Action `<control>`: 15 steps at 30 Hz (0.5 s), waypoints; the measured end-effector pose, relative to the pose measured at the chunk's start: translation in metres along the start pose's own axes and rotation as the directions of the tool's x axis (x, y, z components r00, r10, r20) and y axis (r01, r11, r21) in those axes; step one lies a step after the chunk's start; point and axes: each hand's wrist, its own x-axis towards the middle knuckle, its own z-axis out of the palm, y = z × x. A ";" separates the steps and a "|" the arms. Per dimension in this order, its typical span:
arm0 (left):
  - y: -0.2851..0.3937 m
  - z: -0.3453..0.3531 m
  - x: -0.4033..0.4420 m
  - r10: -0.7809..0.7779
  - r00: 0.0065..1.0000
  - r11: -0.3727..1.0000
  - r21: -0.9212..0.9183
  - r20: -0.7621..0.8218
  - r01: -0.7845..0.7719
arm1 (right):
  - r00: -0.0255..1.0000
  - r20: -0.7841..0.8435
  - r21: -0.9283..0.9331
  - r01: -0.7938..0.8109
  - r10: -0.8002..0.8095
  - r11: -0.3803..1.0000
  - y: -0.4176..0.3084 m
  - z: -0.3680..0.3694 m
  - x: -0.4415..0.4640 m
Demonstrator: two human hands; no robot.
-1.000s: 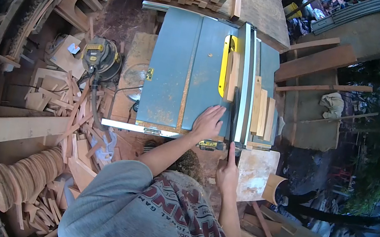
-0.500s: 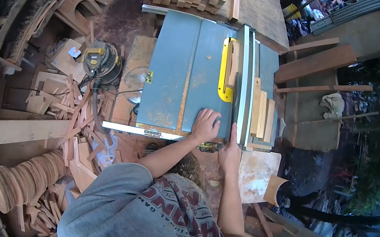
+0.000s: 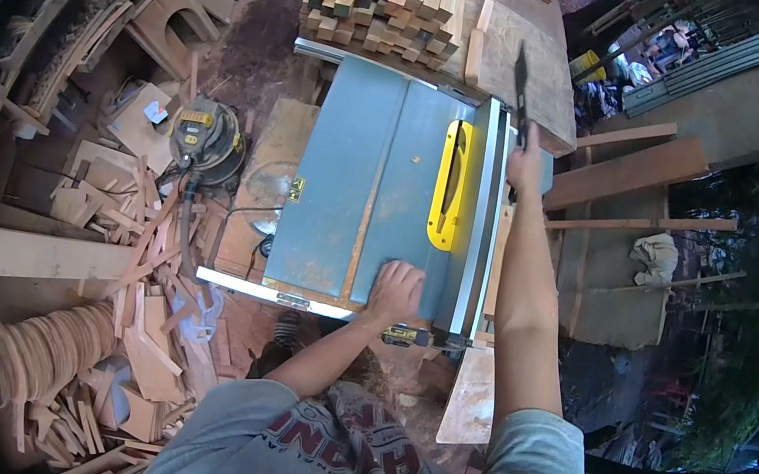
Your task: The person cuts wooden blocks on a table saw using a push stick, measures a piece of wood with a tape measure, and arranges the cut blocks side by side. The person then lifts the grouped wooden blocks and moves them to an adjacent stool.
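Note:
The table saw's blue-grey top (image 3: pixel 341 169) lies in front of me, with a yellow throat plate (image 3: pixel 441 233) around its dark blade slot. My left hand (image 3: pixel 397 291) rests on the near part of the top, left of the fence, fingers lying on the surface and holding nothing visible. My right hand (image 3: pixel 525 169) reaches over the far end of the metal rip fence (image 3: pixel 478 214), closed around a long dark push stick (image 3: pixel 522 74) whose tip points away from me. Two wooden strips lie beyond the saw, the nearer strip (image 3: pixel 473 56) close to its far edge.
A stack of cut wood strips (image 3: pixel 391 0) sits on the wooden outfeed table (image 3: pixel 536 41). A yellow-and-black shop vacuum (image 3: pixel 204 140) stands left of the saw. Offcuts (image 3: pixel 120 181) and stacked round wooden discs (image 3: pixel 40 350) lie at left. Boards (image 3: pixel 629 174) lean at right.
My right hand has moved forward and up with the push stick. The wooden strip beside the blade has left the throat plate, and a second strip now lies beyond the saw.

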 end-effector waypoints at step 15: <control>0.022 -0.022 -0.012 -0.032 0.994 0.997 -0.060 0.105 0.038 | 0.812 0.107 0.072 -0.581 0.573 0.810 0.232 -0.087 -0.328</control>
